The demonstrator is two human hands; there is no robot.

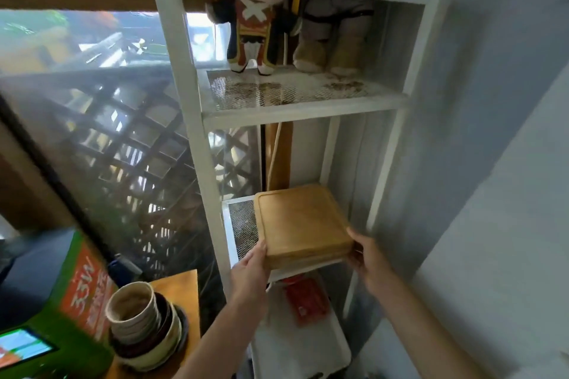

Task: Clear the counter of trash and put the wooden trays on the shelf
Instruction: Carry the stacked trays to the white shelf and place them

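Resting on the shelf's [229, 218] mesh tier, the trays [300, 221] sit stacked between both hands, their near edge overhanging. The left hand [251, 264] pinches the near left corner, thumb on top; the right hand [366, 252] cups the near right corner. Stiff, smooth wood, probably moderately heavy; grip opposite edges so the stack can't slide. Plush dolls [255, 9] stand above the hands, bowls [144, 332] lower left

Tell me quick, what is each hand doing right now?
Left hand: gripping the near-left corner of the wooden trays.
Right hand: gripping their near-right corner.
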